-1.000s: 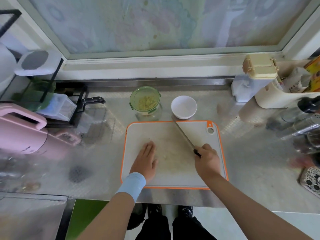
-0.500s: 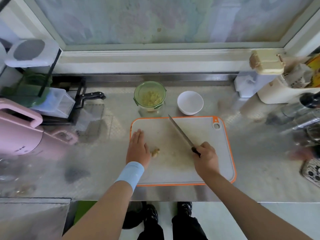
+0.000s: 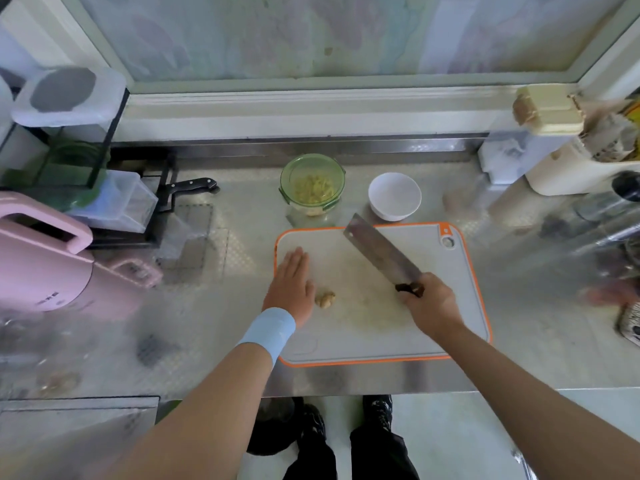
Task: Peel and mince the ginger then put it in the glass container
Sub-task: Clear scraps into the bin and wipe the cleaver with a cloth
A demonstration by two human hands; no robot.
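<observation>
Ginger point(image 3: 324, 299), a small clump on the cutting board point(image 3: 450, 306) just beside the flat, straight-fingered left hand point(image 3: 292, 287), is best swept onto the cleaver point(image 3: 379, 256), gripped at its handle by the right hand point(image 3: 431, 303), and carried level to the glass container point(image 3: 312, 183).

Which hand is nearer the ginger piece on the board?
Left. The left hand lies flat on the board just left of the ginger; the right hand, gripping the cleaver, is farther off to its right.
</observation>
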